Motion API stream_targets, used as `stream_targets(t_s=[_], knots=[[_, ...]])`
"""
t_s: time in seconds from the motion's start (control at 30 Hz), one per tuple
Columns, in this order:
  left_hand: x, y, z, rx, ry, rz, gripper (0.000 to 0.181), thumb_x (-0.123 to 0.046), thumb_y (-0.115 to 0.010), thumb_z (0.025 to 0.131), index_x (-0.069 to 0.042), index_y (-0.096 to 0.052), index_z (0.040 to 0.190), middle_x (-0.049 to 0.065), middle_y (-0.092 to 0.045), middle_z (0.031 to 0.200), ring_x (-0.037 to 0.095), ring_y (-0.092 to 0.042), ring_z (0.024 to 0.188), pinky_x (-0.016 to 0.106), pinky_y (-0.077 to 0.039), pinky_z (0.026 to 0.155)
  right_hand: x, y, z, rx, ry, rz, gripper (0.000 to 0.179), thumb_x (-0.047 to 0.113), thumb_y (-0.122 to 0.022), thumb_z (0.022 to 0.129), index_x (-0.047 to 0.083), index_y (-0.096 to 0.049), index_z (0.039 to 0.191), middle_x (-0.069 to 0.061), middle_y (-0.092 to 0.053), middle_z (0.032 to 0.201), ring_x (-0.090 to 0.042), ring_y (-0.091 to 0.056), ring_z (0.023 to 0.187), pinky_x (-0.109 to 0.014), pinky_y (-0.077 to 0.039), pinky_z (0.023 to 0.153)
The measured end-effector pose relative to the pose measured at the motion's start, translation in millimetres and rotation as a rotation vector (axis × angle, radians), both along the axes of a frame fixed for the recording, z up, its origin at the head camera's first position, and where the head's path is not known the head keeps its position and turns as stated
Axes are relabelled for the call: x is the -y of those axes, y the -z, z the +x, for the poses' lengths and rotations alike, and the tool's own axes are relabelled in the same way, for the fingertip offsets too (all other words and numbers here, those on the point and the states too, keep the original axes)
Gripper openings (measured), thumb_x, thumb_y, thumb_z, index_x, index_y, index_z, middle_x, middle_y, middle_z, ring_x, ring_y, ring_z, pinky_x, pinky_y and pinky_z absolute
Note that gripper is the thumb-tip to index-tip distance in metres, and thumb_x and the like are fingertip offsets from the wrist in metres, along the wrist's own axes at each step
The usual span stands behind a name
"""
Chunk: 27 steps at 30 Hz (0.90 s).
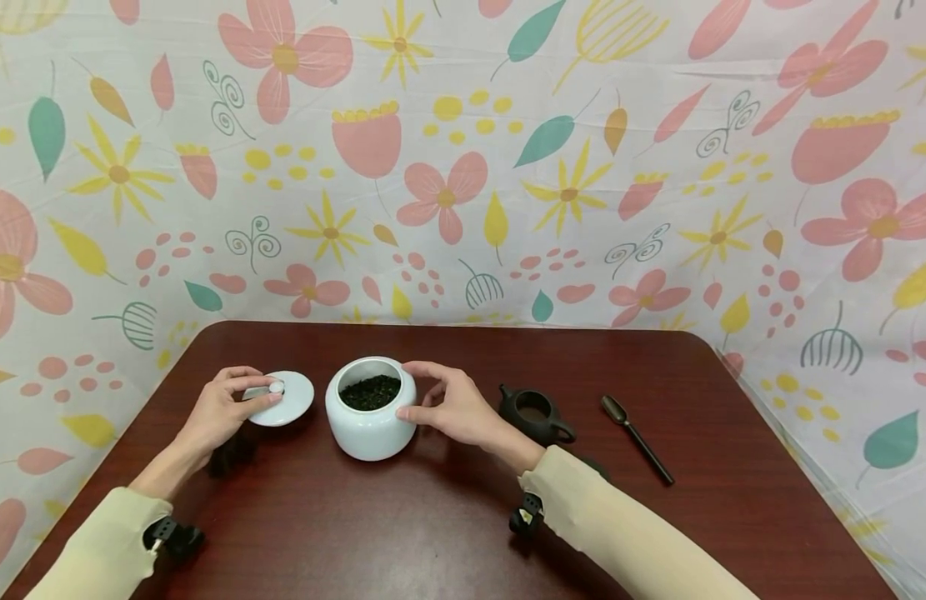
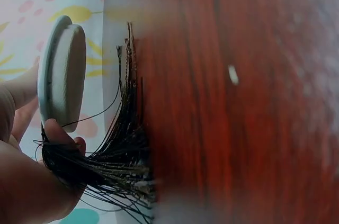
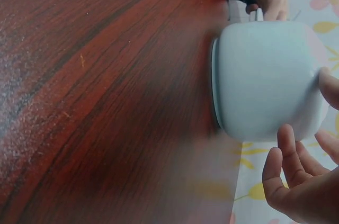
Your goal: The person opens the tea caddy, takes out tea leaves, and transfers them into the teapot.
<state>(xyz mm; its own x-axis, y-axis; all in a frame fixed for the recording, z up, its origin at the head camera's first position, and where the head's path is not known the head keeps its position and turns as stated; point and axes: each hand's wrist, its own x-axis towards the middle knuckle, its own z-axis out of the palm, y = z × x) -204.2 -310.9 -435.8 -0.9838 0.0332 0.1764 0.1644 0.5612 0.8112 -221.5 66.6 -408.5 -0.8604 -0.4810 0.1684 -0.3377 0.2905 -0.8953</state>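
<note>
From my end of the feed, I see the left hand (image 1: 224, 404) pinching the small round knob (image 1: 277, 387) of a white lid (image 1: 293, 408) between thumb and fingers. The lid is off, raised above the table (image 1: 320, 525) to the left of the white jar (image 1: 372, 437) and apart from it; my left wrist view shows the thick, pale inner plug on its underside. A black tassel (image 2: 122, 152) hangs beneath that hand, its strands fanned out.

The jar stands upright on the dark red wood, its mouth uncovered, with dark tea leaves (image 1: 369, 392) inside. I have the right hand (image 1: 458, 408) grasping it at the right edge of the rim, forefinger toward the far side and thumb on the near side.

Right of the jar, near the right forearm, I make out a dark teapot (image 1: 541, 430) with its top uncovered, spout to the left and handle toward the lower right. Something dark (image 1: 593, 467) peeks out behind the right sleeve (image 1: 620, 525); it may be the teapot's cover, but too little shows for me to be sure. Farther right, a dark tea scoop (image 1: 637, 438) lies slantwise, bowl end away from the person. Behind the table I see a flower-printed cloth (image 1: 447, 108).
</note>
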Motion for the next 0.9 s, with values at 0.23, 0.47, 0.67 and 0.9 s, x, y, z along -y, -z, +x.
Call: stream_targets(t_s=[0.23, 0.47, 0.67, 0.9], knots=[[-4.2, 2.7, -2.8, -0.001, 0.02, -0.009, 0.038, -0.017, -0.08, 0.097, 0.011, -0.073, 0.122, 0.024, -0.052, 0.134, 0.036, -0.044, 0.125, 0.021, -0.039, 0.087, -1.3, 0.3, -2.0, -0.006, -0.006, -0.001, 0.062, 0.012, -0.087, 0.088, 0.01, -0.063, 0.145, -0.005, -0.066, 0.136, -0.03, -0.067, 0.083, -0.032, -0.057, 0.063], [-0.4, 5.4, -2.4, 0.051, 0.026, -0.068, 0.04, -0.021, -0.081, 0.097, 0.008, -0.074, 0.124, 0.023, -0.051, 0.137, 0.04, -0.044, 0.128, 0.02, -0.04, 0.086, -2.1, 1.4, -3.2, -0.002, -0.013, 0.004, 0.062, 0.014, -0.087, 0.089, 0.01, -0.063, 0.146, -0.006, -0.066, 0.137, -0.031, -0.068, 0.083, -0.033, -0.058, 0.063], [3.0, 7.2, -3.3, 0.094, 0.03, -0.093, 0.041, -0.025, -0.081, 0.096, 0.005, -0.075, 0.124, 0.023, -0.049, 0.135, 0.041, -0.044, 0.126, 0.032, -0.039, 0.09, -2.5, 1.5, -4.0, -0.002, -0.009, 0.003, 0.062, 0.014, -0.088, 0.088, 0.01, -0.063, 0.145, -0.005, -0.066, 0.136, -0.033, -0.068, 0.084, -0.033, -0.057, 0.063], [6.3, 4.2, -7.1, 0.114, 0.045, -0.135, 0.038, -0.025, -0.083, 0.094, 0.002, -0.078, 0.12, 0.023, -0.05, 0.129, 0.041, -0.046, 0.121, 0.046, -0.039, 0.092, -2.2, 1.5, -4.7, 0.002, -0.013, -0.004, 0.062, 0.012, -0.088, 0.088, 0.01, -0.063, 0.145, -0.006, -0.066, 0.136, -0.034, -0.067, 0.083, -0.033, -0.057, 0.061]])
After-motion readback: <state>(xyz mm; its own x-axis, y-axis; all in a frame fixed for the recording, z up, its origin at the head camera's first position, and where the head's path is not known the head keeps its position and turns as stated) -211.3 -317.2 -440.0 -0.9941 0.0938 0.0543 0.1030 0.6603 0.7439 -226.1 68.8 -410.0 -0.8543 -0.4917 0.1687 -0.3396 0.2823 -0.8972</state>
